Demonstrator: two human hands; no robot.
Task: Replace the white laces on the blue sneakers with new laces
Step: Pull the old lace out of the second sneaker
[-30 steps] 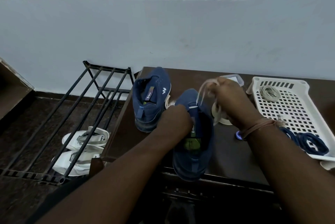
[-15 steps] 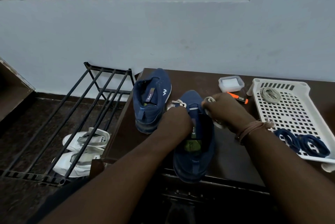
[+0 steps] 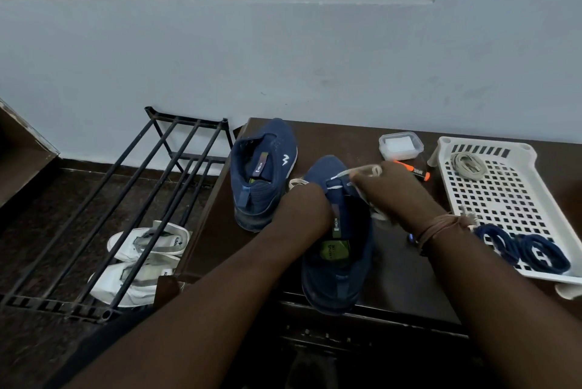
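We pinch the white lace [image 3: 362, 170] with our right hand [image 3: 389, 190], left hand [image 3: 304, 209] gripping 1 sneaker [image 3: 338, 240], unlacing unfinished, new blue laces [image 3: 522, 247] untouched.

both hands [image 3: 304, 210] [image 3: 389, 188] work a white lace [image 3: 352, 172] at the near blue sneaker [image 3: 338, 266] on the table [image 3: 400, 275]

A dark brown table [image 3: 393, 278] carries two blue sneakers: one [image 3: 263, 174] at its far left corner, the other [image 3: 338, 262] nearer, its heel at the near edge. Farther right lie a small clear lidded box [image 3: 400, 145], an orange-tipped tool [image 3: 412, 169] just near it, and a white perforated tray [image 3: 516, 199] at the right side. Left of the table, the floor [image 3: 41, 225] carries a black metal rack [image 3: 132, 199] and a pair of white sandals [image 3: 141, 259] beneath its bars.
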